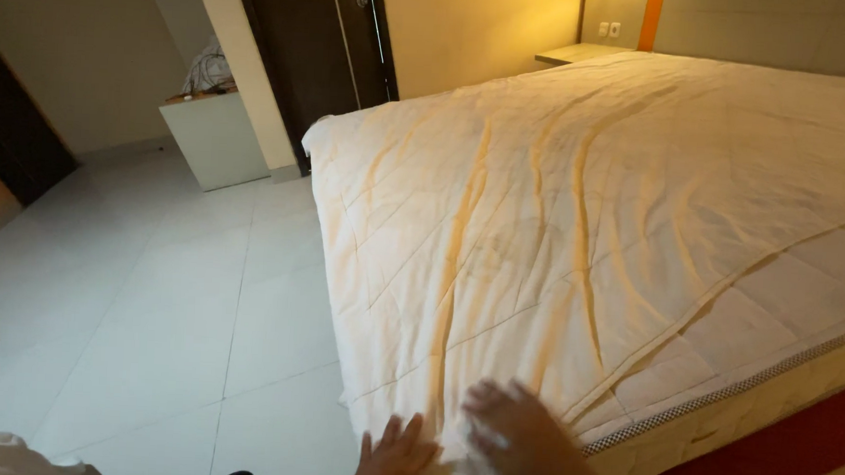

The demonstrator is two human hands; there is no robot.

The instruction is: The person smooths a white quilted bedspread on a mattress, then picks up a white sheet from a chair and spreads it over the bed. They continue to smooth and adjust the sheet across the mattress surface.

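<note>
A large bed (769, 420) fills the right side, covered by a cream quilted mattress cover (587, 227) with long wrinkles running down it. At the bottom edge of the view both hands rest at the near corner of the bed. My left hand (394, 458) lies flat with fingers spread on the hanging edge of the cover. My right hand (518, 435), blurred, presses on the cover at the corner, fingers apart. Neither hand visibly grips the fabric. A checked piping strip (722, 398) runs along the mattress edge.
White tiled floor (150, 291) stretches to the left. A white cabinet (214, 138) with items on top stands by a dark door (307, 48). A bedside shelf (577, 53) sits at the far wall. White cloth (6, 452) shows at bottom left.
</note>
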